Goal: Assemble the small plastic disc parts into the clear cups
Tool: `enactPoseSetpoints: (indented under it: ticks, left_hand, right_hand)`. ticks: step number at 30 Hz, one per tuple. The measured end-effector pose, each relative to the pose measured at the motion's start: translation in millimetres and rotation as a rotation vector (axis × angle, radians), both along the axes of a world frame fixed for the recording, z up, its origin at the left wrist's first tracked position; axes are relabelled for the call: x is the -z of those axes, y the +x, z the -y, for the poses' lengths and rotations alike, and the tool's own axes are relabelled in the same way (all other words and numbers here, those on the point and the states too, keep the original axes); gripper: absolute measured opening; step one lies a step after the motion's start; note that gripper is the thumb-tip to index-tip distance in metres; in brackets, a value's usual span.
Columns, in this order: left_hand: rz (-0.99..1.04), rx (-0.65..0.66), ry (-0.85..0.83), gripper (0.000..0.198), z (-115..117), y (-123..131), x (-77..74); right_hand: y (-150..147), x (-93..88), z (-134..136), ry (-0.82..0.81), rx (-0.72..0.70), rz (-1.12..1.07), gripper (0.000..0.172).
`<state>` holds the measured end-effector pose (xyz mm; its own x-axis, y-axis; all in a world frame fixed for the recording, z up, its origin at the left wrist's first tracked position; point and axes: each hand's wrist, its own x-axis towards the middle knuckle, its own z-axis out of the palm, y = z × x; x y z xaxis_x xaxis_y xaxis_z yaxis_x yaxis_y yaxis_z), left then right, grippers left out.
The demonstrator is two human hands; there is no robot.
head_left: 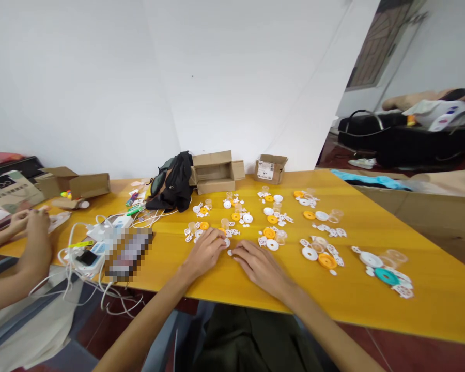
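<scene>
My left hand (206, 251) rests low over the yellow table, its fingers bent together at the edge of a white plastic disc (227, 242). Close beside it, my right hand (259, 264) has its fingertips pinched at a small white round piece (230, 252) on the tabletop. Just beyond my left fingers lie a clear plastic cup (225, 223) and white perforated pieces (234, 232); an orange ring there is partly covered by that hand. To the right of my fingers sit an orange ring (269, 233), a white ring (272, 245) and another clear cup (281, 237).
Similar part groups spread over the table (372, 222), one with a teal ring (386, 276). Behind stand an open cardboard box (216, 178), a smaller box (270, 169) and a black bag (172, 183). Cables and a power strip (120, 227) lie left, near another person's arms (36, 248).
</scene>
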<state>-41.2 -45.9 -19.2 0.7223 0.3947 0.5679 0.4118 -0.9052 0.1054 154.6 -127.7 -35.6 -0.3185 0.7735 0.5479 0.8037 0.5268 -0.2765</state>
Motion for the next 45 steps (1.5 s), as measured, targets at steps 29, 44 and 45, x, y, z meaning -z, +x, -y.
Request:
enactPoseSetpoints:
  ticks: [29,44,45]
  left_hand:
    - [0.278,0.106,-0.265,0.015,14.6,-9.7,0.0]
    - [0.329,0.1,-0.291,0.01,14.7,-8.7,-0.4]
    - [0.329,0.099,-0.297,0.01,15.0,-8.9,0.0]
  right_hand:
    - [-0.9,-1.6,5.3,0.016,0.0,0.101,0.023]
    - [0.2,2.6,7.2,0.089,0.031,0.142,0.021]
    - [0.3,3.6,7.0,0.094,0.033,0.142,0.02]
